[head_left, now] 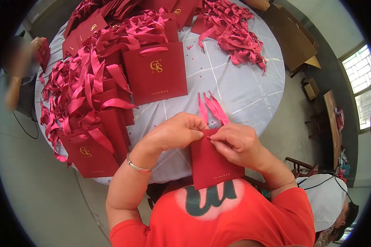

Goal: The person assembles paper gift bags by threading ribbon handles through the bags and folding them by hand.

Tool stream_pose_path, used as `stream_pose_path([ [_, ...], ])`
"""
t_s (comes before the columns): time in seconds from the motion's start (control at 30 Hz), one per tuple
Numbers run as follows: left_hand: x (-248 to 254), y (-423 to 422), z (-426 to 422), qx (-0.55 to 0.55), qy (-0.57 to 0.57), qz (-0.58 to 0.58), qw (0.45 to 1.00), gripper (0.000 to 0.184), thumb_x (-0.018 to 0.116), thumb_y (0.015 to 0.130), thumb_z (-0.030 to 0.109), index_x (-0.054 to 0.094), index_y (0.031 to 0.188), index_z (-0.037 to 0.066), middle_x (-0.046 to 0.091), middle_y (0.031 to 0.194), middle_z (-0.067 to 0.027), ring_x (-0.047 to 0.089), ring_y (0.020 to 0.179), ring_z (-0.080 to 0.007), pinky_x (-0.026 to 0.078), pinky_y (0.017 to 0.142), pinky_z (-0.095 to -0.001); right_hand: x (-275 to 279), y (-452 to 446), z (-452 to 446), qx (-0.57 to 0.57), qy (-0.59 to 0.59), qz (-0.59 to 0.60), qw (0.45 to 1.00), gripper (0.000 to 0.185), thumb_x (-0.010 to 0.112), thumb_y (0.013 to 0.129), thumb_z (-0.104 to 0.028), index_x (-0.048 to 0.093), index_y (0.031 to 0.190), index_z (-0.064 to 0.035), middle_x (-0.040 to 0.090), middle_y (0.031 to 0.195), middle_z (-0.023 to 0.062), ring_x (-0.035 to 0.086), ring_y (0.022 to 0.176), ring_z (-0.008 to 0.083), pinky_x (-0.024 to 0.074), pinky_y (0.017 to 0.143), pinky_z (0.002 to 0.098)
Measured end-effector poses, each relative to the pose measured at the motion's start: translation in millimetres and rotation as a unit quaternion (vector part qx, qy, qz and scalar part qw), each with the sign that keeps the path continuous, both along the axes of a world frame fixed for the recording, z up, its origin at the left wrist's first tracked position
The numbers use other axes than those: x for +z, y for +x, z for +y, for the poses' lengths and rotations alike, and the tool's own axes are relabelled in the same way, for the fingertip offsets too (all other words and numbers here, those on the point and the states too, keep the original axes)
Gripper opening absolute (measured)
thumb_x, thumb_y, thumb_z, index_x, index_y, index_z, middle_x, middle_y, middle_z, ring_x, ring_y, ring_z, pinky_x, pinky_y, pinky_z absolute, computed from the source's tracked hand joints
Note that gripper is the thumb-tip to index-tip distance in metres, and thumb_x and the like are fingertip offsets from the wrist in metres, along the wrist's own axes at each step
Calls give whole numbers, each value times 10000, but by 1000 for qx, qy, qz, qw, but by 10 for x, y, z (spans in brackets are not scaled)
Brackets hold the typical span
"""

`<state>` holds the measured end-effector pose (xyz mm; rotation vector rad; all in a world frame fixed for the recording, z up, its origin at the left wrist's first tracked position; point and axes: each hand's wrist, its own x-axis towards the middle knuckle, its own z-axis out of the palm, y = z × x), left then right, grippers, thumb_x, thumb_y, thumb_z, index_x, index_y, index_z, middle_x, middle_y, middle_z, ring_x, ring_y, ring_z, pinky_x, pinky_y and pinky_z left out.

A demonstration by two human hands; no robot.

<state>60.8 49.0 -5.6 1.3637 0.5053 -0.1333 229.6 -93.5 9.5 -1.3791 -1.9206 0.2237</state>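
Observation:
A small dark red paper gift bag (214, 164) stands against my shirt at the table's near edge, with small print low on its front. My left hand (181, 131), a bangle at its wrist, is closed at the bag's top left corner. Thumb and forefinger of my right hand (237, 143) pinch at the top edge, close to the left fingertips. Whatever tiny piece may lie between the fingertips is hidden. Pink ribbon (214, 108) strands stretch from behind the bag's top onto the cloth.
Ribbon-handled red bags (154, 74) with gold lettering crowd the table's left and back. A heap of pink ribbons (239, 39) lies at the back right. Pale cloth (251, 88) covers the round table. Another person (18, 74) is at the left; cardboard boxes (288, 39) stand right.

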Motion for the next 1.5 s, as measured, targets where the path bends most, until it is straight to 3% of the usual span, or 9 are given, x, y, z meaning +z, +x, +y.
stream_pose_path([
  [0.33, -220, 42, -127, 63, 69, -67, 993, 165, 561, 879, 16, 671, 989, -40, 707, 855, -89, 631, 786, -139, 499, 700, -300, 255, -204, 104, -58, -195, -194, 960, 95, 677, 759, -70, 640, 815, -2, 651, 774, 175, 636, 666, 355, 522, 595, 435],
  [0.47, -87, 13, -95, 5, 154, -65, 986, 168, 576, 908, 0, 672, 1042, -31, 695, 912, -16, 596, 852, -72, 491, 764, -251, 202, -123, 358, -6, -251, -200, 947, 119, 684, 752, -87, 654, 813, 10, 647, 750, 179, 637, 666, 367, 518, 596, 449],
  [0.57, -129, 5, -55, 10, 165, -37, 986, 179, 565, 887, -18, 673, 1028, -40, 699, 898, -33, 596, 848, -87, 491, 767, -264, 242, -39, 384, -17, -302, -48, 952, 130, 726, 732, -100, 699, 829, -19, 647, 753, 155, 646, 695, 334, 526, 662, 405],
  [0.73, -112, -7, -105, 30, 204, -62, 977, 187, 561, 805, 28, 669, 950, -25, 690, 816, -209, 658, 744, -306, 501, 697, -385, 241, 131, 327, 58, -259, 24, 964, 137, 748, 794, -136, 701, 887, -47, 616, 762, 76, 632, 754, 219, 505, 714, 310],
  [0.9, 109, -8, -176, 31, 227, -56, 972, 201, 594, 811, 29, 569, 1002, -29, 669, 731, -206, 647, 673, -313, 487, 648, -389, 134, 464, 589, 73, -455, 286, 840, 267, 728, 840, -210, 688, 983, 11, 703, 910, 74, 636, 847, 135, 505, 736, 286],
  [1.03, 116, 6, -233, 31, 249, -39, 967, 137, 623, 821, 19, 546, 931, -5, 652, 682, -157, 611, 615, -217, 460, 583, -360, 45, 449, 706, 133, -480, 158, 853, 131, 611, 901, -76, 654, 997, 3, 679, 864, 26, 613, 766, 87, 491, 669, 244],
  [1.17, 118, 26, -318, 64, 246, -31, 967, 122, 656, 815, 27, 573, 897, -10, 645, 675, -132, 609, 615, -171, 473, 574, -330, 60, 414, 824, 145, -600, 190, 763, 197, 630, 760, -61, 655, 954, -29, 572, 727, -10, 488, 607, 74, 350, 509, 239],
  [1.23, 126, 18, -349, 75, 253, -65, 962, 145, 639, 838, -53, 515, 888, 3, 591, 667, -5, 514, 600, -28, 381, 497, -219, 33, 404, 868, 171, -635, 197, 727, 185, 662, 737, -91, 659, 919, -57, 540, 678, -28, 460, 572, 71, 317, 488, 235],
  [1.5, 189, 30, -370, 90, 210, -57, 972, 162, 663, 818, -57, 526, 868, 13, 597, 681, 15, 506, 579, -6, 371, 479, -192, -39, 365, 764, 101, -633, 301, 706, 188, 684, 685, -53, 656, 871, -51, 525, 639, -27, 438, 533, 67, 285, 459, 237],
])
